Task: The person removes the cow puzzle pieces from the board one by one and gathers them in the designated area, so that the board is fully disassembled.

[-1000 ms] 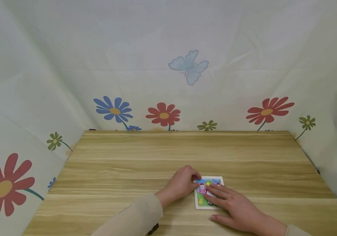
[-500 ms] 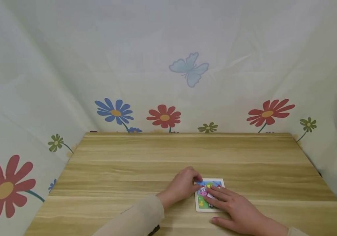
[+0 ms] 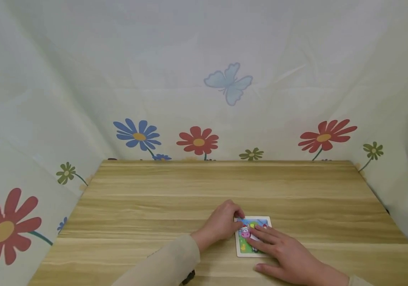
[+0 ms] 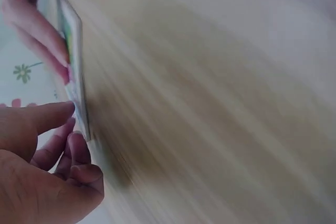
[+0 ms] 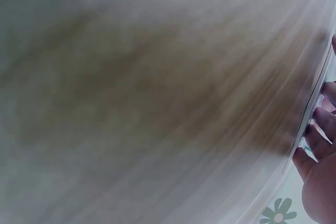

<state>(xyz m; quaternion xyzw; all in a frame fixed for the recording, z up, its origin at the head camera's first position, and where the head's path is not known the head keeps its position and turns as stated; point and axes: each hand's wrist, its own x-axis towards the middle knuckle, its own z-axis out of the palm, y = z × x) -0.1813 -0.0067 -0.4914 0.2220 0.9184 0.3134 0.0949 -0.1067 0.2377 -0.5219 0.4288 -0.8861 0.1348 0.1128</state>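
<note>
A small square board with a pale border and a cartoon cow picture (image 3: 244, 245) lies flat on the wooden table (image 3: 175, 182). At its far left corner my left hand (image 3: 221, 222) holds the edge, thumb on the picture side and fingers curled at the rim. In the left wrist view the left hand's thumb (image 4: 55, 115) touches the board's corner. My right hand (image 3: 289, 254) rests on the board's right half with straight fingers, its thumb on the table beside the near edge. These fingers hide much of the picture. The right wrist view catches only the right fingertips (image 5: 315, 135).
Behind the table hangs a pale cloth backdrop (image 3: 175, 63) printed with flowers and a butterfly; it continues down both sides. A dark strap or band (image 3: 188, 277) shows under the left sleeve (image 3: 168, 260).
The whole head view has shifted slightly. Both hands keep the same places on the cow-picture board, which stays where it lies.
</note>
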